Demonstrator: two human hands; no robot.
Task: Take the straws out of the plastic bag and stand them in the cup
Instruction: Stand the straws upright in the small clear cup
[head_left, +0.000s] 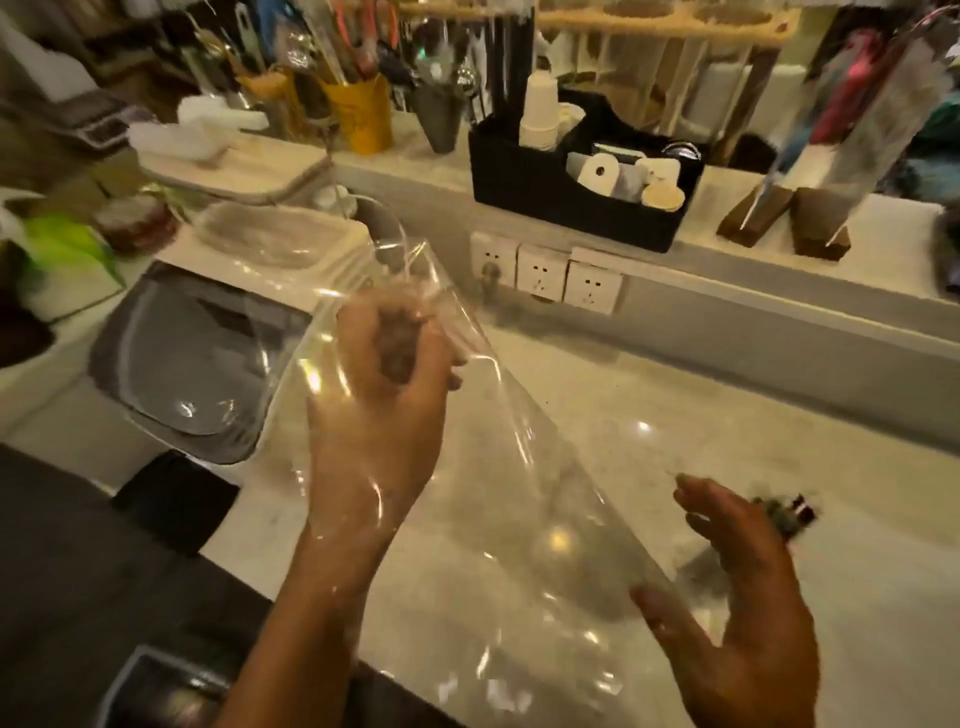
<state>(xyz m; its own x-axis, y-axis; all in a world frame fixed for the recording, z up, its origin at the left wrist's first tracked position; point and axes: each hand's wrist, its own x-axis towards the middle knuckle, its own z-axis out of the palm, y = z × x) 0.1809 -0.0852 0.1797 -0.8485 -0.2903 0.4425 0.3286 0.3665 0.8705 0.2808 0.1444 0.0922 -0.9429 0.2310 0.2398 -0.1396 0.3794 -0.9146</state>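
Here, over a pale marble desk (649, 395) in a crowded drinks corner, a person's left hand (382, 410) is buried inside a clear plastic bag (524, 519), its fingers (400, 348) curled tight round something dark at the bag's narrow far end. That dark bundle may be the straws, though motion blur and glare on the film make it impossible to say for sure. The right hand (737, 587) hangs loose beside the bag's wide mouth, fingers spread and relaxed; it appears to touch the plastic lightly with the thumb, gripping nothing.

The risk lies in that slack right hand. With nobody holding the mouth, the bag is likely to ride along with the left fist as it withdraws, wrapping the wrist and dragging straws sideways until some spill onto the desk beneath the fingers. A small dark object (787, 512) sits just beyond the right fingertips and could be knocked by a hurried grab.

Beyond the left knuckles stand a yellow cup (363, 117) stuffed with utensils, a stack of paper cups (539, 111) in a black caddy (571, 202), and wall sockets (543, 273). Which cup is meant is unclear, so a blind reach risks toppling that clutter.
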